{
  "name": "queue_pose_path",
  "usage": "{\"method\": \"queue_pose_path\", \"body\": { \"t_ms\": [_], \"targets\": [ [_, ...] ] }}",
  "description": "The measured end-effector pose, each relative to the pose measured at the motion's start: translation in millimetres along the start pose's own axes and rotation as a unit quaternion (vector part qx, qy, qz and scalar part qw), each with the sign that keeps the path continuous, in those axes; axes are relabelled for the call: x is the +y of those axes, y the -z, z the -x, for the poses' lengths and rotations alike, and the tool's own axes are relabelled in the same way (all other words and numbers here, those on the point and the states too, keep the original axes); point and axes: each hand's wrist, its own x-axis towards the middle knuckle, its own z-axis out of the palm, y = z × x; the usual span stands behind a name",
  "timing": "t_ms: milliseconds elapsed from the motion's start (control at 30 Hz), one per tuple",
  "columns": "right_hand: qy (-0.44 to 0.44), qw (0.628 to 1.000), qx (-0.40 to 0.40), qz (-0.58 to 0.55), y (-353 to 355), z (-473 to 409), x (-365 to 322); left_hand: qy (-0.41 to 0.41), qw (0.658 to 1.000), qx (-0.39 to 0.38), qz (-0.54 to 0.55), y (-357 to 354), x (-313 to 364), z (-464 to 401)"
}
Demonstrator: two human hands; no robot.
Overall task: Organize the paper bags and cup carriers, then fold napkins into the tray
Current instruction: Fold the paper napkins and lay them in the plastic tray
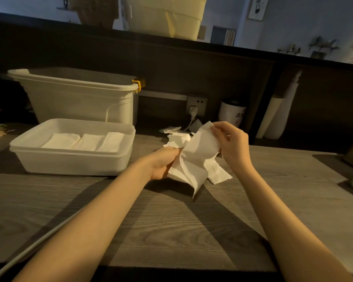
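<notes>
Napkins, three folded, are lying in the tray; you are pinching another napkin above the bench, left hand gripping its lower edge, right hand its top corner. More folding is probably waiting.

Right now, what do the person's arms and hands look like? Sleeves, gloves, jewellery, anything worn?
Both forearms are bare up to the bottom of the picture: no sleeves show. The left hand and right hand wear no gloves. No watch, bracelet or ring shows on either wrist or on the fingers in view. No markings or tape either.
</notes>
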Motion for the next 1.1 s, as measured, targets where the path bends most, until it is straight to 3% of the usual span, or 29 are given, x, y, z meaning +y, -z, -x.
{"method": "queue_pose_path", "body": {
  "t_ms": [333,667,933,1100],
  "targets": [
    [-0.053,0.996,0.045,0.053,0,-1,16,0.012,0.995,-0.067,-0.067,-9,1,10],
    [-0.023,0.995,0.027,0.095,-3,-2,13,0.0,0.999,-0.034,-0.027,-2,-1,3],
    [0.064,0.981,-0.166,0.075,-4,7,-8,-0.015,0.996,-0.023,0.09,2,-1,-2],
    [0.087,0.976,-0.157,0.121,-9,7,-1,-0.011,0.997,-0.024,0.072,2,-1,-5]
  ]
}}
